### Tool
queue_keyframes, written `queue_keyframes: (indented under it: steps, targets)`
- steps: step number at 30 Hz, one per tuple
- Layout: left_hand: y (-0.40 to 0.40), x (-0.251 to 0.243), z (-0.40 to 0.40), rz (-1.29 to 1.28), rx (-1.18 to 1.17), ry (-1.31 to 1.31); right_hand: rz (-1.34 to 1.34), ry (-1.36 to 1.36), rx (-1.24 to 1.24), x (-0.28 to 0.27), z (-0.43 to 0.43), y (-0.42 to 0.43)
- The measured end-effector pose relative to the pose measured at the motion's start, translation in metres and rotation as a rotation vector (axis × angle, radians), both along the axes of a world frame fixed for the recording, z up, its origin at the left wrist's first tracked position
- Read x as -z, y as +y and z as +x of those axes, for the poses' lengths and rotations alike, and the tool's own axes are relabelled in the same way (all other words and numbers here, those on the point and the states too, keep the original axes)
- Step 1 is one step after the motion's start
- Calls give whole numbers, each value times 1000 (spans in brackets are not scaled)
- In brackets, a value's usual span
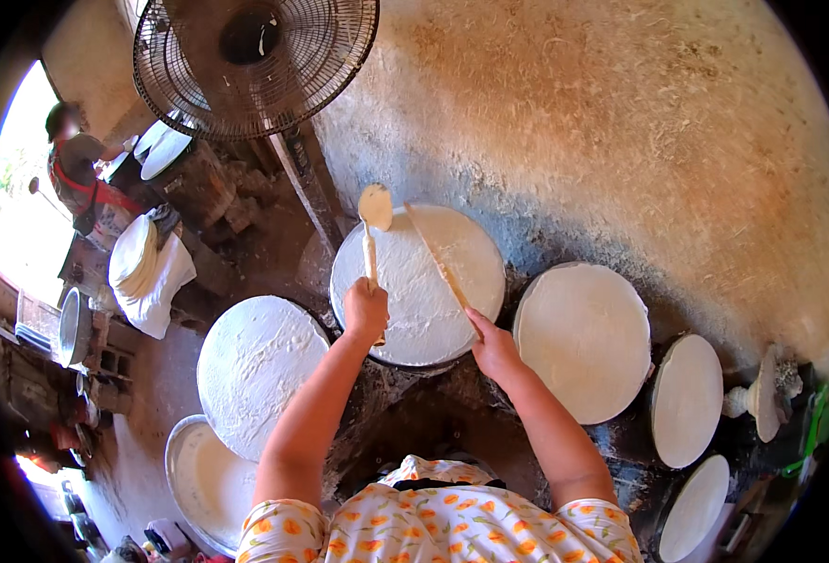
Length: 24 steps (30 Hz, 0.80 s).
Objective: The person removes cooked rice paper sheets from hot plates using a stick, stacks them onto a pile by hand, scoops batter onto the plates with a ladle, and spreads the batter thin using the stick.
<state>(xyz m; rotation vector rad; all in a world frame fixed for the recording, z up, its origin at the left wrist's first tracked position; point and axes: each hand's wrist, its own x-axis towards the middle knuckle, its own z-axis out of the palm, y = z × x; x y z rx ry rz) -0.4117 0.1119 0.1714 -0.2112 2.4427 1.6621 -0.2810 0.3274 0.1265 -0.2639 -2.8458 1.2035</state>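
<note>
My left hand (366,312) is closed round the handle of a ladle (376,207), whose batter-coated head is raised over the far left rim of the middle round griddle (414,281). A thin whitish layer of batter covers that griddle. With my right hand (497,349) I grip one end of a long, thin flat stick (440,264), which slants up and left across the same griddle. Whether the stick touches the batter I cannot tell. Another round white surface (263,376), with a bumpy coating, lies beside my left forearm. A smooth pale one (582,343) is right of my right hand.
A metal basin of pale liquid (210,485) stands at lower left. More round pale plates (687,401) line the right side. A large stand fan (256,63) rises ahead, beside a rough wall (597,141). At far left, a person (80,165) works near a stack of round sheets (133,257).
</note>
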Motion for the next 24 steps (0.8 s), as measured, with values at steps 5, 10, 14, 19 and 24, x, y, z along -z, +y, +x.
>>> queue_keyframes:
  steps: [5,10,14,19,24]
  targets:
    - [-13,44,-3,-189,-63,253,335,-236,-161,-20,-29,-27]
    - [-13,-1,27,-35,-153,45,468,-228,-107,-39,-42,-21]
    - [-35,7,49,170,-204,-35,174,-211,-265,-34,-18,-10]
    - [-45,1,72,245,-209,-68,-172,-42,-132,-35,-15,1]
    - [-38,-7,74,277,-199,-115,-209,32,-272,3,-46,10]
